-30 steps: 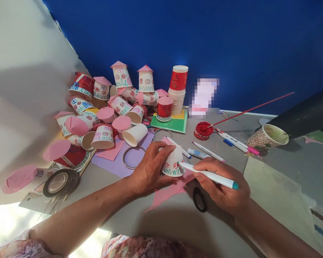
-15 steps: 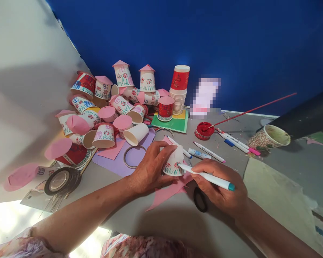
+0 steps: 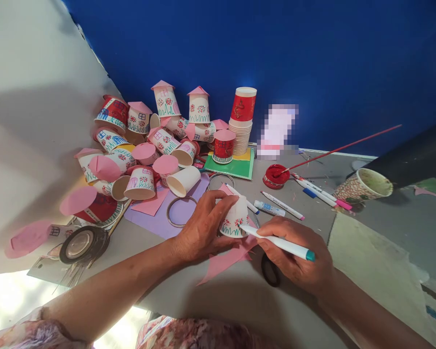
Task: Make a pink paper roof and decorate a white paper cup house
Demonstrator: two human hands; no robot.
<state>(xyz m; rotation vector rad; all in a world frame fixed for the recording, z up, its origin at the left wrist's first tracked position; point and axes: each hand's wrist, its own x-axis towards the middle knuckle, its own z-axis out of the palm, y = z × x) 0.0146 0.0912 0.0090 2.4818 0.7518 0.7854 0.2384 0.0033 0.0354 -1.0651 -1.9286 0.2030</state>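
At frame centre, an upturned paper cup [image 3: 234, 216] sits on pink paper [image 3: 225, 259], gripped by the left hand [image 3: 203, 228]. The right hand [image 3: 298, 254] pinches a teal-capped marker [image 3: 278, 242], tip at the rim's grass; short, light strokes suit best with the cup held still.

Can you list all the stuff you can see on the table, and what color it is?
upside-down paper cup: one, white with red flowers and green grass, under the left hand
marker: one, white with teal end, in the right hand
decorated cups: many, pink roofs, piled at back left
stacked cups: one stack, red and white, by the blue wall
paint lid: one, red, mid table
tape roll: one, black, left edge
left hand: on the cup
right hand: gripping the marker
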